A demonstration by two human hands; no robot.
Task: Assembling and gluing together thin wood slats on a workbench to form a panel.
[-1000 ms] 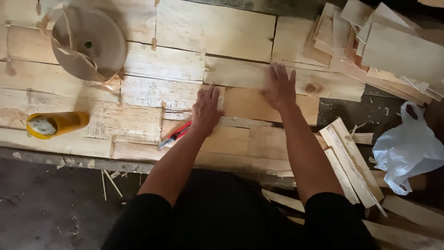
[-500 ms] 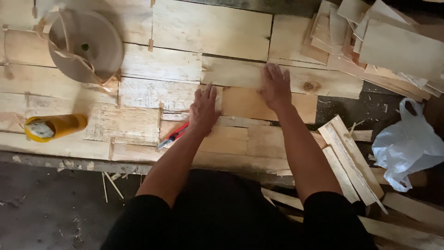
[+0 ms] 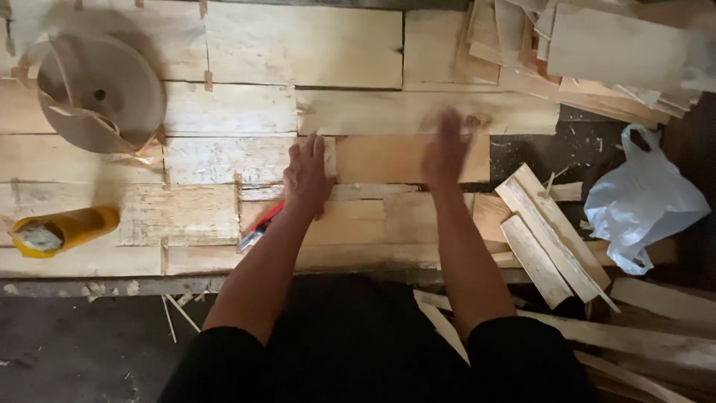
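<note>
Pressing my left hand (image 3: pixel 308 175) flat, fingers spread, gripping nothing, on 1 thin wooden board (image 3: pixel 395 158) mid-bench; my right hand (image 3: pixel 445 149) is blurring over its far edge, grip unclear. Board is looking light, stiff, splintery; best held by edges.

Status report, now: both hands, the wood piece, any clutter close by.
Left hand flat, open. Right hand open, blurred. Both on tan wood piece. Red-handled tool by left wrist.

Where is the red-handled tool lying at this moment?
In the head view, the red-handled tool lies on the wooden boards, just under the left hand and wrist, left of centre near the bench's front edge.
</note>
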